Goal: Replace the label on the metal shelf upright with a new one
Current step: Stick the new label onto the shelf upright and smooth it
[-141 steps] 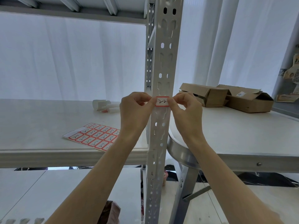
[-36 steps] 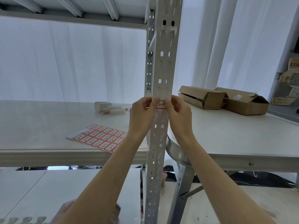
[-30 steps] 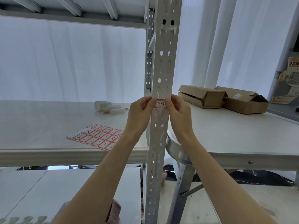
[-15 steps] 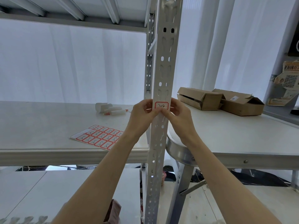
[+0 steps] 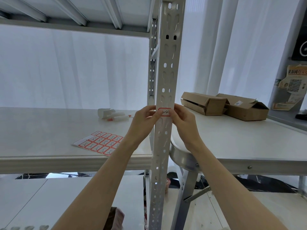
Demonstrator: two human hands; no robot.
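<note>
White curtains behind, pale shelf (image 5: 49, 130) below. Red-bordered label (image 5: 164, 112) flat on metal upright (image 5: 167, 80), long axis crosswise. Left hand (image 5: 144, 120) thumb pressing its left end; right hand (image 5: 183, 119) fingertips touching its right edge, equally near. Sticker sheet (image 5: 99, 143) well left.

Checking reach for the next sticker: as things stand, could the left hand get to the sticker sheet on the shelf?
Probably yes. The left hand is at the label on the post; the sticker sheet lies on the open shelf just below and to its left, nothing between.
</note>
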